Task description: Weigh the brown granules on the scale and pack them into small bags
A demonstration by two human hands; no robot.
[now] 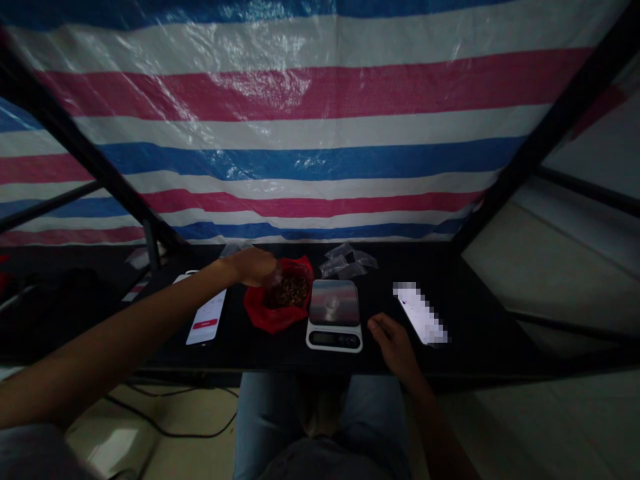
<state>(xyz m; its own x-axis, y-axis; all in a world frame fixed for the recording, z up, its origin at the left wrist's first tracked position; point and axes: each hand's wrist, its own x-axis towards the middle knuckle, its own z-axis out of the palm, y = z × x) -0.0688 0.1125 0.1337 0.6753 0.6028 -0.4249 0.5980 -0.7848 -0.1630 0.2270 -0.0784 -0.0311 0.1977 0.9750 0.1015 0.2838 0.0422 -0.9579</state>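
My left hand is over the left side of an open red plastic bag. Small brown pieces, too small to name, fill the bag. The fingers are closed, and something pale and see-through shows at their tips, blurred. To the right of the bag stands a white kitchen scale with a metal plate and a small clear round cup on it. Beside the scale, my right hand rests on the black table with its fingers curled together and nothing visible in them.
Several small clear plastic bags lie behind the scale. A phone with a lit screen lies at left, another bright phone at right. Black frame bars and a striped sheet enclose the black table.
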